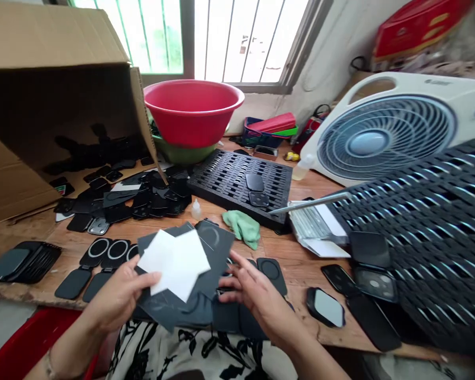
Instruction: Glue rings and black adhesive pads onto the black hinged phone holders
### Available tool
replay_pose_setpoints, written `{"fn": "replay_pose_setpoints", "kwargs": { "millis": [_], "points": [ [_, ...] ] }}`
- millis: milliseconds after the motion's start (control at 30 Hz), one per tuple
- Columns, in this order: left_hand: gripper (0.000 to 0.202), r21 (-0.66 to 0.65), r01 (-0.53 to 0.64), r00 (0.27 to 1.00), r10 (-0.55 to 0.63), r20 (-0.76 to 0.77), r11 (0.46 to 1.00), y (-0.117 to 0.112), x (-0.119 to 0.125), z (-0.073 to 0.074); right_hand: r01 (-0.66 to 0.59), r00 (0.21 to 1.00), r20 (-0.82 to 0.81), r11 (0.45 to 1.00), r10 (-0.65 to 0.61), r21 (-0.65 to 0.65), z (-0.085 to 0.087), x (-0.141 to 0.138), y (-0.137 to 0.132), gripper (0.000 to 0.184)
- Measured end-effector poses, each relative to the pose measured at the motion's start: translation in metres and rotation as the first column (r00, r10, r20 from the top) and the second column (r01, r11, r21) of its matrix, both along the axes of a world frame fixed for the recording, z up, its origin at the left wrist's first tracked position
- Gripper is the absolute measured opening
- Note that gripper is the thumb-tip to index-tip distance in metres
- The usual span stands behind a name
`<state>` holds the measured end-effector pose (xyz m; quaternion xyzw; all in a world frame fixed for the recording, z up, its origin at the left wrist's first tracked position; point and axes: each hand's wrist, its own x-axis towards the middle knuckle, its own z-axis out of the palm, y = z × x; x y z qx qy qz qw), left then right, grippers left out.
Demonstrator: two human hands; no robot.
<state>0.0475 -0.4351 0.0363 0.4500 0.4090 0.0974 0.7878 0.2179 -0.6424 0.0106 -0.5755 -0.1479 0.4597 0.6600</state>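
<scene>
My left hand (119,290) is closed on a fanned stack, its thumb pressed on top. White square cards (178,261) lie crossed on one another over several dark grey sheets (217,243). My right hand (247,285) is at the right edge of the dark sheets, fingers apart and slightly curled; whether the fingertips touch the sheets is unclear. Beneath and around the stack are flat black folding pieces with pale rings (115,250), laid in a row along the table edge. A black piece with a round outline (272,272) shows just right of my right hand.
A heap of black pieces (154,195) spills by a large cardboard box (55,37). Behind are a red basin (193,113), a black slotted rack (237,174) and a fan (380,132). A green cloth (242,228) and small bottle (196,210) stand ahead; another slotted rack (431,232) leans at right.
</scene>
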Motion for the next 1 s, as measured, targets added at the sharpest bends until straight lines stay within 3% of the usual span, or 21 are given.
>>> {"fn": "replay_pose_setpoints", "kwargs": {
  "millis": [100,233,300,367,400,433,500,533,567,600,667,733,800,833,900,1000],
  "points": [
    [0.063,0.033,0.211,0.974,-0.213,0.077,0.977,-0.028,0.032,-0.003,0.125,0.991,-0.066,0.989,-0.121,0.076,0.002,-0.002,0.0,0.06],
    [0.063,0.252,0.363,0.899,-0.408,0.16,0.897,-0.032,0.1,-0.013,0.359,0.919,0.13,0.925,-0.373,0.122,-0.005,0.031,-0.008,0.058],
    [0.066,0.499,0.301,0.889,-0.429,0.163,0.813,-0.025,0.132,-0.021,0.42,0.831,0.323,0.892,-0.452,0.167,-0.011,0.06,-0.002,0.053],
    [0.076,0.7,0.198,0.929,-0.359,0.088,0.686,-0.02,0.153,-0.031,0.447,0.693,0.567,0.882,-0.445,0.146,-0.017,0.088,0.012,0.048],
    [0.078,0.794,0.178,0.943,-0.332,0.032,0.581,-0.019,0.158,-0.036,0.453,0.623,0.683,0.888,-0.381,0.083,-0.02,0.1,0.021,0.044],
    [0.077,0.879,0.209,0.942,-0.33,-0.063,0.428,-0.02,0.159,-0.041,0.453,0.579,0.754,0.892,-0.308,0.017,-0.022,0.11,0.03,0.042],
    [0.064,0.931,0.358,0.879,-0.359,-0.313,0.066,-0.027,0.156,-0.051,0.453,0.513,0.847,0.882,-0.138,-0.13,-0.025,0.122,0.044,0.047],
    [0.057,0.898,0.432,0.822,-0.371,-0.432,-0.087,-0.032,0.152,-0.055,0.46,0.471,0.881,0.863,-0.038,-0.208,-0.024,0.124,0.048,0.054],
    [0.051,0.854,0.488,0.763,-0.388,-0.517,-0.179,-0.036,0.149,-0.059,0.48,0.408,0.911,0.832,0.067,-0.276,-0.023,0.123,0.05,0.064],
    [0.047,0.821,0.524,0.716,-0.406,-0.568,-0.225,-0.041,0.145,-0.062,0.518,0.315,0.931,0.789,0.184,-0.331,-0.02,0.121,0.049,0.073],
    [0.043,0.798,0.555,0.674,-0.435,-0.596,-0.235,-0.045,0.141,-0.066,0.61,0.091,0.929,0.717,0.358,-0.336,-0.014,0.115,0.046,0.086],
    [0.043,0.788,0.571,0.657,-0.446,-0.607,-0.231,-0.046,0.139,-0.067,0.646,-0.099,0.917,0.726,0.386,-0.235,-0.007,0.107,0.043,0.086],
    [0.044,0.789,0.578,0.654,-0.459,-0.601,-0.209,-0.043,0.138,-0.067,0.631,-0.186,0.898,0.749,0.4,-0.203,-0.004,0.101,0.044,0.071],
    [0.045,0.792,0.58,0.656,-0.467,-0.594,-0.193,-0.042,0.138,-0.068,0.625,-0.172,0.888,0.744,0.426,-0.236,-0.004,0.099,0.047,0.061],
    [0.045,0.801,0.579,0.663,-0.485,-0.57,-0.15,-0.041,0.137,-0.069,0.625,-0.065,0.862,0.694,0.502,-0.357,-0.007,0.097,0.055,0.048],
    [0.044,0.822,0.566,0.688,-0.517,-0.509,-0.056,-0.04,0.137,-0.072,0.624,0.101,0.841,0.624,0.531,-0.469,-0.016,0.099,0.068,0.044]
  ]
}}
